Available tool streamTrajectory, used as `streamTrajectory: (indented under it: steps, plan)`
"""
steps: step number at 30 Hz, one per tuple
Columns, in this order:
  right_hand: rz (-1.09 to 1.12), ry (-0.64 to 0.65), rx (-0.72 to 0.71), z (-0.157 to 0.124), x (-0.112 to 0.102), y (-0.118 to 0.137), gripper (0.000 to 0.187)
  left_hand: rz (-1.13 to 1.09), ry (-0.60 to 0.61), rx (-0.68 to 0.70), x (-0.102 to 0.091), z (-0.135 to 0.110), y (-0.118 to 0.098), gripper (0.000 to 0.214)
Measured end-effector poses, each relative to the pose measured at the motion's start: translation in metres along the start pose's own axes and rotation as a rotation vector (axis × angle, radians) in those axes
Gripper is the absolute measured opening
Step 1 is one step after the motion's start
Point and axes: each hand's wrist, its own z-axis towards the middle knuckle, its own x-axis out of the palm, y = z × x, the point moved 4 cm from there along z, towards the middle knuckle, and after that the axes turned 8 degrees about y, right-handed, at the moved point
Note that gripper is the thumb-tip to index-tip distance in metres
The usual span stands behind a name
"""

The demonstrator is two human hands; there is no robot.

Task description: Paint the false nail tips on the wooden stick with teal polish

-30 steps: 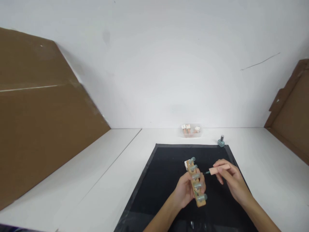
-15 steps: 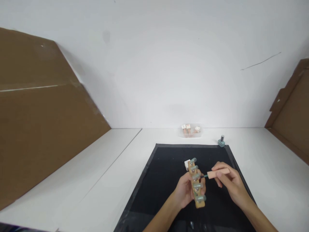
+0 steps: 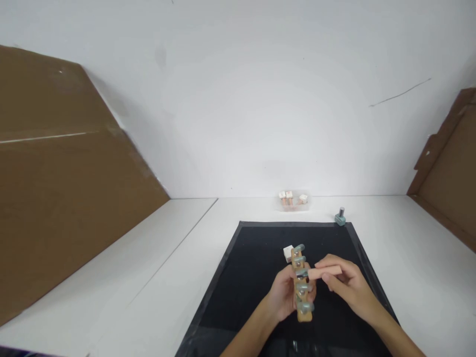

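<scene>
Head view: a wooden strip (image 3: pixel 305 316) with a row of five grey-green tips (image 3: pixel 300 272) is held in the left hand (image 3: pixel 281 296), whose thumb and fingers are closed around its middle. By the right hand (image 3: pixel 347 286), a peach handle (image 3: pixel 325 271) is pinched between thumb and fingers, and its end is brought up to the middle tip, just beside the left hand. The brush end is nearly lost against that tip, and whether the two are touching cannot be told.

Faint marks are borne by the white-topped pieces (image 3: pixel 289 195) in the clear tray (image 3: pixel 293 208), well beyond both hands, but they are too small to be read. A grey-green bottle (image 3: pixel 339 218) with a silvery upright part is seen beyond the right hand, near the far corner of the black mat (image 3: pixel 256 243); any lettering on it cannot be made out.

A white block (image 3: pixel 288 253) just beyond the left hand is partly covered by the far end of the strip. Some of the left fingers are hidden behind the wood. Both forearms and the near side of the mat are cut off below. At the lower left, well apart from the hands, a dark patch (image 3: pixel 15 353) is too cropped to be identified.
</scene>
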Motion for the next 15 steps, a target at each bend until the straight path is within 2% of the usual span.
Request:
streamTrajectory:
  steps: [15]
  plan:
    - [0.054, -0.074, 0.036, 0.0003, -0.0023, -0.0024, 0.024, -0.027, 0.07, 0.021, 0.0078, -0.0007, -0.0043, 0.014]
